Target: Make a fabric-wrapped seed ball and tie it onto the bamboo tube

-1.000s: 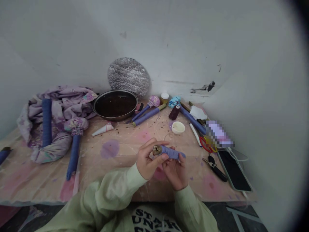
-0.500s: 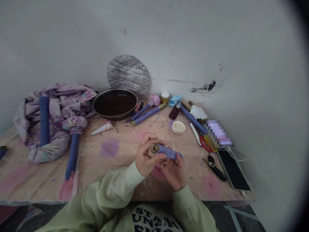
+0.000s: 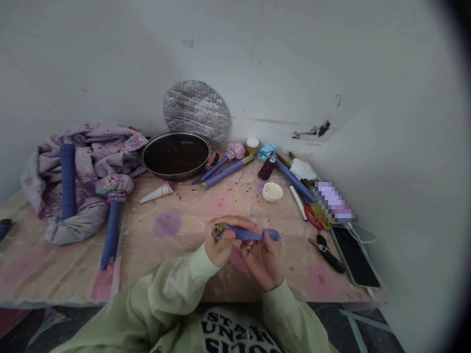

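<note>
Head cam on the hands. Purple-wrapped roll point(image 3: 247, 234) lay level across both hands, held up off the table. Left hand point(image 3: 221, 242) had its fingers point(image 3: 239, 222) curled over the top of the roll, close to its rough brown end point(image 3: 218, 230), which stuck out toward the left of the view. Couldn't tell the end's material, too small. Right hand point(image 3: 262, 260) sat lower, its fingertips point(image 3: 265, 240) pinched up against the underside, with the far end of the roll poking out just past them. Hands were together and both closed on the roll, sleeves pale green.

Below them was a pink-stained table cover point(image 3: 55, 274), with dark specks scattered over it. Small white dish point(image 3: 273, 191) and white marker point(image 3: 297, 202) were nearest, ahead and to the right. Further right lay red-handled scissors point(image 3: 312, 218), a black-handled tool point(image 3: 327, 255) and a phone point(image 3: 353, 257). Toward the wall sat a dark round pan point(image 3: 175, 133) of dark liquid, with a quilted foil disc point(image 3: 196, 112) leaning behind it. Left of the hands, a blue-wrapped roll point(image 3: 112, 230) with a floral head lay beside crumpled floral fabric point(image 3: 91, 147).
</note>
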The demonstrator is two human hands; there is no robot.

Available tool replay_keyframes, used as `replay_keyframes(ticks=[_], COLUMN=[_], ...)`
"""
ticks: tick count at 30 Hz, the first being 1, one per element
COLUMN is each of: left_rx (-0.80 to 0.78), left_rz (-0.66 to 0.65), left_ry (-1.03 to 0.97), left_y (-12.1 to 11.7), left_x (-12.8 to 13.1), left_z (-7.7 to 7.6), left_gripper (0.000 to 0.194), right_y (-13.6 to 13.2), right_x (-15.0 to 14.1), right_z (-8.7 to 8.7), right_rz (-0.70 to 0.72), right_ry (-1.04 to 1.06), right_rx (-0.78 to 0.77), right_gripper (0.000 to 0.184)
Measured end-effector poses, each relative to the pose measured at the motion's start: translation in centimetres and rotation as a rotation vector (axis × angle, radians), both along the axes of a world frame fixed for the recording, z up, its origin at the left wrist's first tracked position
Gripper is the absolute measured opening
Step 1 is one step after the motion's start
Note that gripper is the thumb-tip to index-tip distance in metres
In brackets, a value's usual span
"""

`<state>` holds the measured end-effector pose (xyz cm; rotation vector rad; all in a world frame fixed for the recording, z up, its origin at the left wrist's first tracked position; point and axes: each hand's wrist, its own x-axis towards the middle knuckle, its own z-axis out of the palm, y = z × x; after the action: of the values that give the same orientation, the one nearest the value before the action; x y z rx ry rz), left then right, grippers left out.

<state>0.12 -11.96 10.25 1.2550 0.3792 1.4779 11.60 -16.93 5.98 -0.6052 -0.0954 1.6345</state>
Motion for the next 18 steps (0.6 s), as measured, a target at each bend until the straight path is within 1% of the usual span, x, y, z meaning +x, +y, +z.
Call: replay_keyframes(ticks=[3, 6, 9, 12, 14, 16, 18], left_rx=[-0.11, -0.198, -0.242, -0.26, -0.325, -0.451, -0.618], left_rz=[-0.021, -0.069, -0.071, 0.018, 0.1, 0.184, 0.254], left_ry=[-0.122, -0.266, -0.311, -0.312, -0.328, -0.371, -0.431], left_y=[0.2, 0.7, 1.0, 1.3, 1.7, 2.4, 3.2], left_x=[0.3, 0.5, 0.6, 0.4, 0.1, -0.3, -0.7], left_z=[0.2, 0.9, 1.5, 1.5, 1.3, 1.2, 1.4], left_gripper=[0.041, 0.033, 0.038, 0.044, 0.047, 0.05, 0.049], right_y=[-0.1, -0.1, -0.1, -0.5, -0.8, -1.0, -1.0], right_x=[-0.3, -0.7, -1.1, -1.5, -1.5, -1.4, -1.0], right_z=[0.2, 0.7, 1.1, 1.3, 1.5, 1.7, 2.0], right_rz=[-0.015, -0.037, -0.035, -0.04, -0.06, -0.102, -0.176], right_ry=[0.004, 0.001, 0.005, -0.034, -0.092, -0.17, -0.264], right_rx=[-0.025, -0.042, -0.062, -0.058, -0.013, 0.048, 0.103], right_gripper=[0.019, 0.025, 0.029, 0.032, 0.034, 0.036, 0.037])
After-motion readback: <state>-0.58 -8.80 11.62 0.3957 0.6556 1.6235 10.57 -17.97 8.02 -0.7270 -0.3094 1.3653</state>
